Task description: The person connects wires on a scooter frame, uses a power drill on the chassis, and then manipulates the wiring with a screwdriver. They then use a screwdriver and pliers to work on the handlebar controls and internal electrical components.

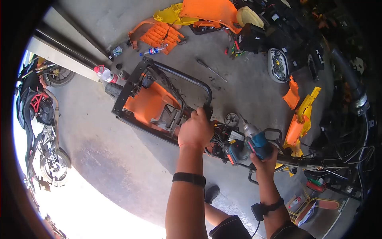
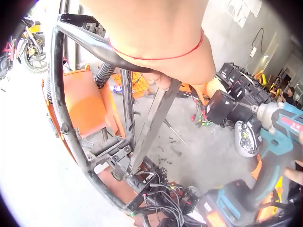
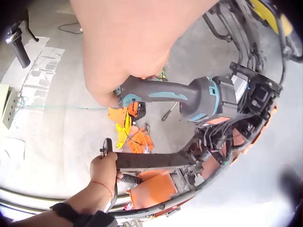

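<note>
Left hand grips the frame, black bent tubing. Right hand grasps the power tool, teal-and-black with tapered nose. Concrete floor, stained.

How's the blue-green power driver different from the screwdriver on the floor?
The power driver is chunky, but the screwdriver is long and thin. The power driver is held up in the right hand; the screwdriver lies on the floor. Both are tools.
</note>
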Available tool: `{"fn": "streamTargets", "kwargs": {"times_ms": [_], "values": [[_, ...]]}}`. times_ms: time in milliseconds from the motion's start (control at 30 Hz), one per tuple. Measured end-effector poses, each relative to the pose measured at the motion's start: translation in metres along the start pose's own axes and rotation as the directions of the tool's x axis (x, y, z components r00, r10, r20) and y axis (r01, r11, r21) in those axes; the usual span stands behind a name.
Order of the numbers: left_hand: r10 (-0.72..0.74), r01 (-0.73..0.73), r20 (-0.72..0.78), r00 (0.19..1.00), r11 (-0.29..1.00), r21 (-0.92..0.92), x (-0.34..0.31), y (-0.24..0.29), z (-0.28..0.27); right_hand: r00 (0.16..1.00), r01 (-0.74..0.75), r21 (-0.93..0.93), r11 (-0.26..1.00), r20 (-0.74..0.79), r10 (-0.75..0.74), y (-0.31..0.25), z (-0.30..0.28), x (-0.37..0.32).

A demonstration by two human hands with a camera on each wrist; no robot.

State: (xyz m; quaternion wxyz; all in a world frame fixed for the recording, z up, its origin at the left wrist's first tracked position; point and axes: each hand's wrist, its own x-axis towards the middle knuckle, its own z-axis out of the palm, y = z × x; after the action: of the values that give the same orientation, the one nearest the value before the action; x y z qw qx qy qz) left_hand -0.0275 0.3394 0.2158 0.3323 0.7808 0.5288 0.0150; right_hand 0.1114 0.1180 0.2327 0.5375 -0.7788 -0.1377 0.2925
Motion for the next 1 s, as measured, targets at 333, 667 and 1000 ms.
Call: {"fn": "streamTargets", "kwargs": {"times_ms": [333,667,1000], "values": [[-0.053,0.065,0.170,0.984,0.995,-0.069,0.008,-0.002,-0.007,0.994,-0.071,-0.601,0.796,-0.111,0.004,-0.060,0.035,0.102],[-0.028,0.068,0.306,0.952,0.990,-0.123,0.012,-0.010,-0.008,0.998,0.054,-0.409,0.911,0.005,-0.057,-0.213,0.082,0.157],[-0.031,0.059,0.248,0.968,0.993,-0.106,0.010,-0.012,0.002,0.951,0.192,-0.672,0.715,0.307,0.033,-0.296,0.190,0.256]]}}
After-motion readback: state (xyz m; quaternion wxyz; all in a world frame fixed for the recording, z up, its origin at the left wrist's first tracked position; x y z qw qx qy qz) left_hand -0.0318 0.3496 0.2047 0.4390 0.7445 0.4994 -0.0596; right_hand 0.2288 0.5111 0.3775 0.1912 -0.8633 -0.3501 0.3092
